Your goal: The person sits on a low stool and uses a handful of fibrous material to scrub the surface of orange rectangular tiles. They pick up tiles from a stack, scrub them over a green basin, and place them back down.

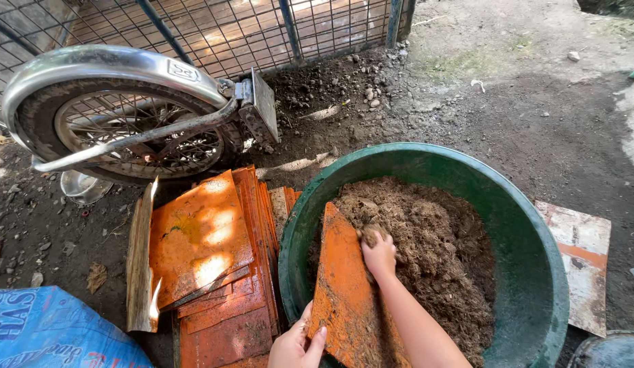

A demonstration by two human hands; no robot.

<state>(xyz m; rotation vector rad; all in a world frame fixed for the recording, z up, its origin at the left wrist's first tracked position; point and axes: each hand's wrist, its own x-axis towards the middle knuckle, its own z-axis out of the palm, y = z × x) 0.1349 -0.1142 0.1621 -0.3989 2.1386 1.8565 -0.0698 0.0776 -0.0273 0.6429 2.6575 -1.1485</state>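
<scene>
Orange sheet (344, 286) edge in left hand (296, 346), basin rim (535, 232)

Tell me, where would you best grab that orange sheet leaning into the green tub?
Probably the lower edge of the orange sheet, coming from the near left, where the left hand already pinches it. The sheet is thin and flat and tilts into the green tub; its top lies in brown material under the right hand.

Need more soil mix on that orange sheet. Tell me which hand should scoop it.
Probably right: the right hand is already in the brown soil mix inside the green tub, while the left hand grips the orange sheet by its lower edge.
</scene>
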